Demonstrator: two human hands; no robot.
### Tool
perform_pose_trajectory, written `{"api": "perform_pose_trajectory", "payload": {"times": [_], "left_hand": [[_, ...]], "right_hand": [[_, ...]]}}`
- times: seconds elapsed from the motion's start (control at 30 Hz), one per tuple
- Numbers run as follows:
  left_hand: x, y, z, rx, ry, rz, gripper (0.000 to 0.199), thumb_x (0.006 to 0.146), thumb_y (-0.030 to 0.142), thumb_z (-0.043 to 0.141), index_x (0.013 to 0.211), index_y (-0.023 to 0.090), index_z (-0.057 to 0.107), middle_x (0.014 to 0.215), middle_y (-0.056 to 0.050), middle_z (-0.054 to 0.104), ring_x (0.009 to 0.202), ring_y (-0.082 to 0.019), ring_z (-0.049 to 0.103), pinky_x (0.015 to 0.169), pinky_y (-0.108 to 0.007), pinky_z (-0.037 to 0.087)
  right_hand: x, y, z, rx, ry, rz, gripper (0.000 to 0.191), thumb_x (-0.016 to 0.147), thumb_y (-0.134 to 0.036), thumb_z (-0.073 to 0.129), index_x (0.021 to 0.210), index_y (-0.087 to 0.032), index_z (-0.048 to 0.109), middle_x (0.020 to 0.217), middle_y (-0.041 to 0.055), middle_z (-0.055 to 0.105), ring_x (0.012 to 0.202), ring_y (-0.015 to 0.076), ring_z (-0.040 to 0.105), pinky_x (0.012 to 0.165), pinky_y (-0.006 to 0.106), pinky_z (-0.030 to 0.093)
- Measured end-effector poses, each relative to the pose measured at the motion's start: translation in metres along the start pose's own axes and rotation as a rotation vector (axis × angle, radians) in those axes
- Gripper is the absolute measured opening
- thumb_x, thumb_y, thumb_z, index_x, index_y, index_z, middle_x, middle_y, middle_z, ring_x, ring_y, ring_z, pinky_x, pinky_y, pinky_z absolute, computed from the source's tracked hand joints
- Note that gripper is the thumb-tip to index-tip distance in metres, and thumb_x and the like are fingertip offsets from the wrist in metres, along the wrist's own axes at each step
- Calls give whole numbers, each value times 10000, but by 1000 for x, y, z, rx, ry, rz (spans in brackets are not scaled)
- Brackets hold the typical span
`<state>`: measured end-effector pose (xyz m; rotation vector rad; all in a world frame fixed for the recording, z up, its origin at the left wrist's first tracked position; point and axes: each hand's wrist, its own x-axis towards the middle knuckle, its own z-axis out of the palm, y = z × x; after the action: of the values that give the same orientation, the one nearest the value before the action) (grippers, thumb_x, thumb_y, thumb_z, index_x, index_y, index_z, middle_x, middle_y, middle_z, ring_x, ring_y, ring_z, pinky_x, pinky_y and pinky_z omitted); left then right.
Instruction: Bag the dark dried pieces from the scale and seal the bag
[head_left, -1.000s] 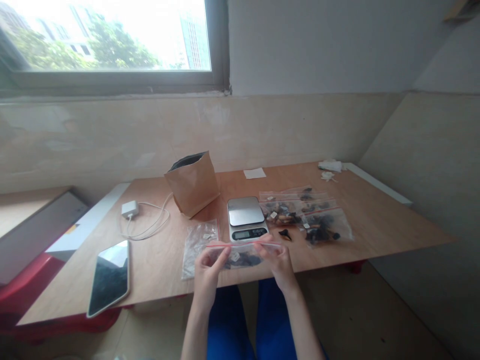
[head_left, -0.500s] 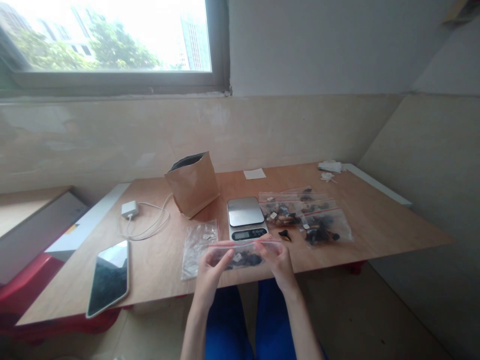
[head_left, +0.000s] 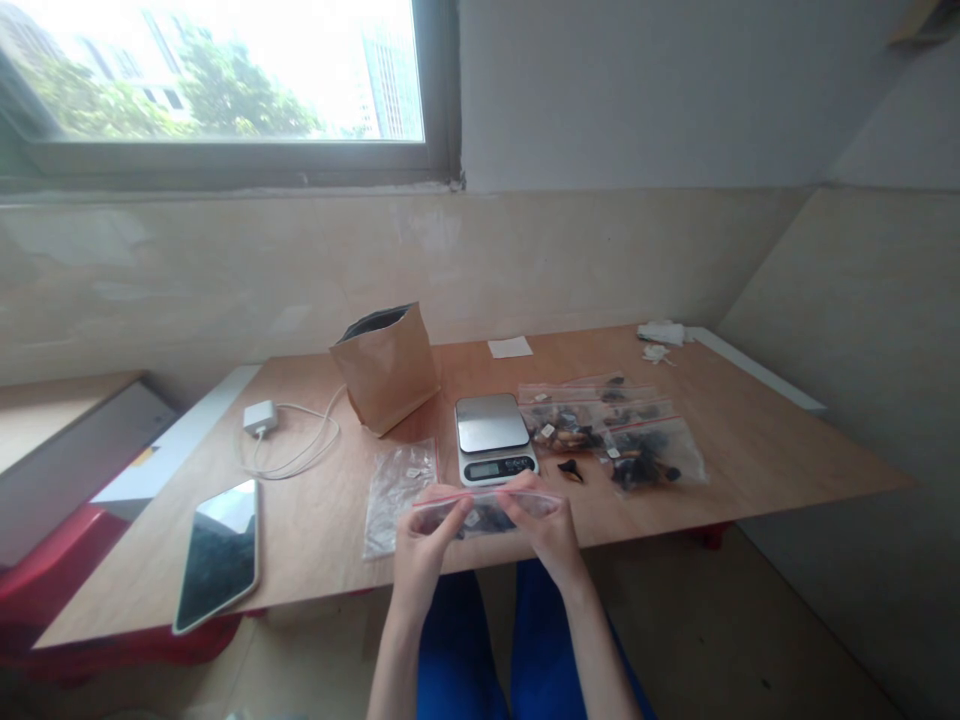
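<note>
Looking down on a wooden counter (head_left: 720,470), one kraft paper bag (head_left: 386,375) stood at 11 o'clock, one digital scale (head_left: 491,425) at 12, and at least three filled zip bags (head_left: 652,455) at 1. The left hand (head_left: 427,545) and right hand (head_left: 544,525) each pinched one end of a single zip bag (head_left: 480,515) at 12, above the counter's near edge, keeping its red-lined seal stretched straight.

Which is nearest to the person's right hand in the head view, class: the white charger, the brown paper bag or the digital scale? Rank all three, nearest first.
From the right hand:
1. Digital scale, just beyond the hand on the table.
2. Brown paper bag, farther back, left of the scale.
3. White charger, farthest, towards the table's left side.
</note>
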<state>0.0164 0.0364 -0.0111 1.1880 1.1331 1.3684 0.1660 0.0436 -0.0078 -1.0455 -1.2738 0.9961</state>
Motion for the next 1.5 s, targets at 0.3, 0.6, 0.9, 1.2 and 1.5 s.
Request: {"api": "perform_pose_trajectory", "payload": {"times": [0.3,0.6,0.9,1.2,1.5], "left_hand": [[0,1,8,-43,95,-31,217,706,338,659,787,137,663,771,-42,653,726,-164,608,641,-237,477],[1,4,7,13,18,-52,264,694,370,659,809,134,689,810,-72,677,743,-186,619,628,-247,482],[0,5,10,87,25,-43,233,708,370,645,763,146,675,731,-41,658,671,-140,585,545,-197,425],[-4,4,27,79,101,32,204,755,357,599,776,156,626,748,-36,642,725,-151,594,647,-224,458],[-4,12,13,29,89,-84,266,690,400,654,647,138,630,626,-21,606,590,-123,530,490,-194,391]], "right_hand": [[-1,4,5,-24,75,-34,208,745,-337,621,621,-173,597,605,-11,544,572,119,527,533,213,427],[0,3,3,-107,-13,-80,134,794,-298,577,806,-187,652,766,34,639,759,171,601,710,270,479],[-2,3,10,-145,21,-172,101,790,-262,596,743,-197,657,708,14,622,701,148,585,669,253,454],[-5,0,23,-102,183,-127,179,764,-279,611,615,-189,572,594,-21,527,562,111,514,529,213,427],[-8,1,19,-114,131,-176,190,814,-314,572,696,-205,673,683,22,631,680,164,581,657,269,442]]}}
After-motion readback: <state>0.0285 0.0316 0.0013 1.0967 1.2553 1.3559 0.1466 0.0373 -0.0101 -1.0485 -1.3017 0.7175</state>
